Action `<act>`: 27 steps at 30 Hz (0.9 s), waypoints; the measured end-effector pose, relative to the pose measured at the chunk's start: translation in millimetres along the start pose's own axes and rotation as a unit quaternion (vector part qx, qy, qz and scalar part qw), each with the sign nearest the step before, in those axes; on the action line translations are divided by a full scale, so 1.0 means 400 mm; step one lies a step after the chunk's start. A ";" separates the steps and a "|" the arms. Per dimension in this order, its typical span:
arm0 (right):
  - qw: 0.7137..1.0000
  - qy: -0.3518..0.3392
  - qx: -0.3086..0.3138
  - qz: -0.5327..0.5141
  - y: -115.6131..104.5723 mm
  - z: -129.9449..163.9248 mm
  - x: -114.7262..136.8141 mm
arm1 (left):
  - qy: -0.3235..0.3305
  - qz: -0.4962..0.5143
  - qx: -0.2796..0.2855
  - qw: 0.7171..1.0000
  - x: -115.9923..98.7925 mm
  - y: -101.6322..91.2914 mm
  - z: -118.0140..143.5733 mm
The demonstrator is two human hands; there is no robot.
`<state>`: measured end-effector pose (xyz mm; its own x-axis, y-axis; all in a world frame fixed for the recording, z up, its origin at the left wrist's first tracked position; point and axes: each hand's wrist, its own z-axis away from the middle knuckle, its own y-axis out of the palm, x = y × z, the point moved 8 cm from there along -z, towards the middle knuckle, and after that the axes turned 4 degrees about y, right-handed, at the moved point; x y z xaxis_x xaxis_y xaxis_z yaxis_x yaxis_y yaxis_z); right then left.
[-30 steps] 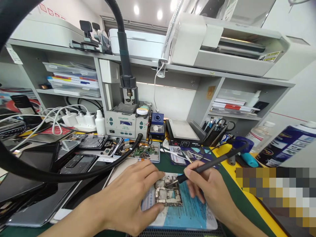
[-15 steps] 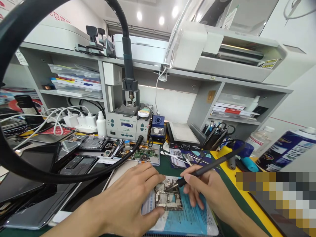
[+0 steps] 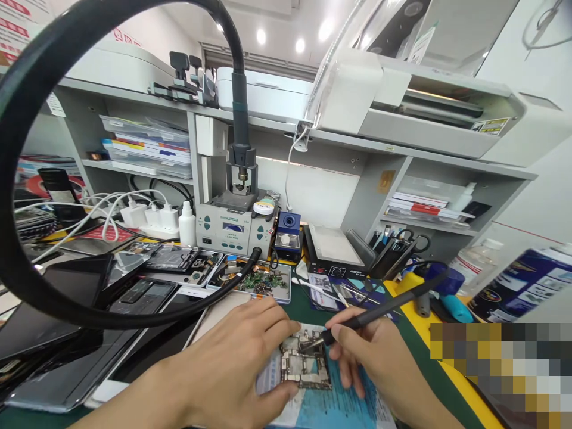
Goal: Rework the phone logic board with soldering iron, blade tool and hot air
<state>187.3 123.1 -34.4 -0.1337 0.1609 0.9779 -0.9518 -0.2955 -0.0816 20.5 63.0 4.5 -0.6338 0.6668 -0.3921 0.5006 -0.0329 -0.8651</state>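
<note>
The iron (image 3: 384, 311) slants down from the upper right, its long axis running to the lower left, with its bare metal tip over the upper middle of the board (image 3: 310, 379); whether the tip touches is too fine to tell from this height. The right hand (image 3: 370, 351) grips the iron's dark, matt handle like a pen, the lower fingers curled beneath. The left hand (image 3: 241, 351) holds the board down at its left corners, forefinger at the far one and thumb at the near one.

The board is a thin, squared frame with cut-out windows and dull silvery plates, lying flat just in front of the person, its sides nearly square to them. Under it is a smooth blue and white pad (image 3: 328, 411), scored with dark streaks, on a green mat (image 3: 409, 348).

To the left, glossy dark phones (image 3: 143, 295) overlap, and a thick black hose (image 3: 147, 320) loops above them. Behind sit a shallow tray (image 3: 290, 283) of small green parts, a grey station (image 3: 235, 232) and a flat-topped heater (image 3: 337, 244). A grey shelf (image 3: 460, 164) spans the back under ceiling lights (image 3: 300, 45).
</note>
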 end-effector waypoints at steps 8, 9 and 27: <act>1.000 -0.010 -0.025 0.007 -0.002 0.006 -0.001 | 0.003 -0.006 0.005 1.000 -0.001 0.000 0.000; 1.000 -0.011 -0.026 0.008 -0.002 0.006 -0.001 | 0.004 -0.008 0.005 1.000 -0.001 0.000 -0.001; 0.999 -0.020 -0.034 0.004 0.000 0.017 0.012 | 0.015 -0.009 -0.001 1.000 -0.003 -0.001 -0.001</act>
<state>188.4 117.3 -28.3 -0.1323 0.1208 0.9838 -0.9673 -0.2324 -0.1015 21.2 62.5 5.4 -0.6246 0.6896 -0.3665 0.4900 -0.0194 -0.8715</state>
